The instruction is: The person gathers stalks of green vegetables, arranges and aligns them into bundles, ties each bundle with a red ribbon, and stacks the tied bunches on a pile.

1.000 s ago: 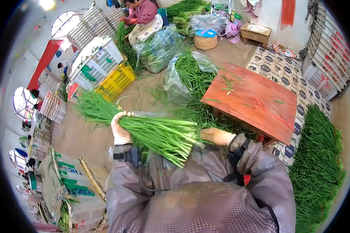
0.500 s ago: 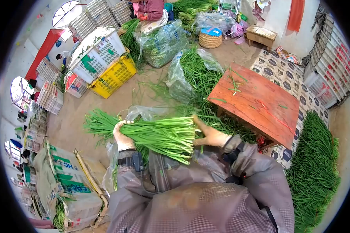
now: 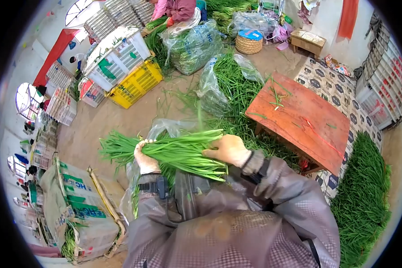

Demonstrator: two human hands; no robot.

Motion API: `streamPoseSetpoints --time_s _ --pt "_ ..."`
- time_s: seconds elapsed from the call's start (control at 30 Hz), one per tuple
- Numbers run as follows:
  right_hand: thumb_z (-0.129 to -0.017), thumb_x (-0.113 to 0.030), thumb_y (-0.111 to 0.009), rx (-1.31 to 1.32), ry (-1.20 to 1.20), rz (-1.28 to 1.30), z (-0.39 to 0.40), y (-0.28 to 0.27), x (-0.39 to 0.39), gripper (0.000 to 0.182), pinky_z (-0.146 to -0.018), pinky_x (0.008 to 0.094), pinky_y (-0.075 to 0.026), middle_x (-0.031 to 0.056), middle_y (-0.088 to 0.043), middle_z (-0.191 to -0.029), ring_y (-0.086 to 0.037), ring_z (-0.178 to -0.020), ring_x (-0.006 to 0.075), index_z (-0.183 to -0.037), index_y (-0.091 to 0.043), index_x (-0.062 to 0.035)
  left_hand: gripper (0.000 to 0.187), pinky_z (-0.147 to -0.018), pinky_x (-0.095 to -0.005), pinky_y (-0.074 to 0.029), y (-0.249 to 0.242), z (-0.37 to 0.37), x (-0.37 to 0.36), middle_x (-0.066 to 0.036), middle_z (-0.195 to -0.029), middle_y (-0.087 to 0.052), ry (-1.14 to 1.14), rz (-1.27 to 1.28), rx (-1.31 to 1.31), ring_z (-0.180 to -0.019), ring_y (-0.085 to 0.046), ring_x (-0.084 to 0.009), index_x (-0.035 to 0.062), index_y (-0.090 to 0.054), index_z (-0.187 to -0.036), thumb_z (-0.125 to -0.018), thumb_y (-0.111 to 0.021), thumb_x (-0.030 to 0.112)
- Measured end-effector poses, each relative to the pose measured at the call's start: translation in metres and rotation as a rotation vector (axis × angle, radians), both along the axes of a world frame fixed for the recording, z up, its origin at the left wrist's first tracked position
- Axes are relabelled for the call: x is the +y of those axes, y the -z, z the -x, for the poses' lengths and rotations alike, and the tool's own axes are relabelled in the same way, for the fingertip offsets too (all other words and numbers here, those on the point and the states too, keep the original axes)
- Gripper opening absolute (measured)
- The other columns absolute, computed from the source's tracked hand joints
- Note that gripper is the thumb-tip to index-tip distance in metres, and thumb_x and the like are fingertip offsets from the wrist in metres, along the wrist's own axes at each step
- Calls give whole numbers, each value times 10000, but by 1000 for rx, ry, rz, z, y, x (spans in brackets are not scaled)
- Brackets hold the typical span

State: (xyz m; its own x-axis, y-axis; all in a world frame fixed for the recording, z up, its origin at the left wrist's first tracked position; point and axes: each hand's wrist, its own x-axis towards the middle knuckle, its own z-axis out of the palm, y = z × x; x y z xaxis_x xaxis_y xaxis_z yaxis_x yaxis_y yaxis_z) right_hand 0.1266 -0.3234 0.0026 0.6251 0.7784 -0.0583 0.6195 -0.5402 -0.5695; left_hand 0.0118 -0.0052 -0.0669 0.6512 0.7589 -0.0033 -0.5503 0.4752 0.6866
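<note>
A thick bundle of green chives (image 3: 178,154) lies across my lap, leafy tips to the left and pale stalk ends to the right. My left hand (image 3: 146,157), in a pale glove, is closed around the leafy part. At the other end, my right hand (image 3: 229,149) has its fingers closed over stalks near the pale ends; the fingertips are partly hidden among them. Behind the bundle is a clear plastic sheet or bag (image 3: 172,128). Loose chives (image 3: 236,85) spill from an open plastic bag (image 3: 213,96) in front of me.
A low red wooden table (image 3: 301,123) with scraps stands front right. Chives (image 3: 362,201) are heaped along the right. Left are a yellow crate (image 3: 136,87), a white crate (image 3: 116,62) and a covered crate (image 3: 82,196). Another person (image 3: 178,11) works at the back.
My right hand has gone from open against the stalk ends to closed over stalks, moving slightly left. My left hand keeps its hold. The view has shifted slightly.
</note>
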Motion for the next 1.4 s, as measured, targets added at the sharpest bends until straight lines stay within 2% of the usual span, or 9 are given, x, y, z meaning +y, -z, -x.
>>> streamPoseSetpoints --time_s 0.27,0.43,0.63,0.67,0.83,0.93,1.07,1.33,1.4 --pt "-876 -334 -653 1279 99 -988 -51 54 -73 299 -493 236 -298 -48 -432 -612 -402 -556 70 -977 -681 -53 114 -850 -409 -501 5 12 5 -84 -808 -590 -134 71 85 -800 -582 -259 53 -560 -778 -822 -504 142" --pt "-873 -282 -675 153 -76 -523 -26 95 -61 456 -745 301 -517 126 -676 -1028 -634 -922 171 -1233 -594 -14 110 -847 -383 -495 34 11 10 -72 -817 -603 -214 116 125 -815 -589 -249 66 -562 -781 -831 -511 149" --pt "-935 -100 -485 324 -28 -655 -23 102 -46 221 -757 376 -537 149 -669 -943 -638 -802 253 -1029 -671 -26 109 -868 -385 -501 53 19 10 -64 -848 -624 -267 95 158 -855 -606 -238 84 -575 -803 -842 -527 174" --pt "-931 -140 -504 899 323 -769 -36 115 -61 289 -626 314 -487 75 -644 -841 -592 -706 201 -1166 -617 -16 109 -869 -387 -501 55 21 12 -63 -848 -625 -272 106 162 -855 -607 -239 85 -576 -802 -841 -532 177" --pt "-856 -299 -703 1274 -100 -559 4 87 -46 681 -814 280 -500 136 -575 -1325 -566 -1153 150 -1412 -411 -34 133 -880 -394 -504 70 24 13 -71 -894 -662 -222 162 98 -879 -630 -235 83 -615 -865 -819 -551 190" --pt "-881 -153 -695 1620 174 -855 48 61 2 290 -666 229 -478 41 -703 -1037 -609 -792 103 -1145 -660 -39 132 -890 -421 -504 66 16 6 -73 -874 -656 -139 110 -40 -886 -626 -246 83 -627 -834 -831 -569 201" --pt "-925 -201 -639 1433 -120 -439 22 60 -26 230 -528 187 -337 -45 -602 -765 -469 -606 33 -1084 -697 -45 156 -904 -418 -490 22 15 3 -63 -834 -646 -46 -87 -110 -843 -605 -246 81 -658 -791 -835 -596 218" --pt "-914 -183 -580 1493 171 -1183 -42 24 -103 95 -389 236 -229 -79 -382 -542 -294 -403 50 -894 -589 -90 200 -905 -381 -471 -1 23 28 -24 -851 -606 117 -40 -407 -895 -578 -206 72 -606 -997 -834 -638 185" --pt "-876 -152 -646 1193 138 -858 -34 13 -82 261 -529 213 -378 58 -659 -941 -495 -608 55 -1113 -609 -51 343 -886 -369 -484 -9 20 24 -17 -822 -614 108 -29 -411 -848 -588 -190 50 -560 -1134 -817 -649 147"
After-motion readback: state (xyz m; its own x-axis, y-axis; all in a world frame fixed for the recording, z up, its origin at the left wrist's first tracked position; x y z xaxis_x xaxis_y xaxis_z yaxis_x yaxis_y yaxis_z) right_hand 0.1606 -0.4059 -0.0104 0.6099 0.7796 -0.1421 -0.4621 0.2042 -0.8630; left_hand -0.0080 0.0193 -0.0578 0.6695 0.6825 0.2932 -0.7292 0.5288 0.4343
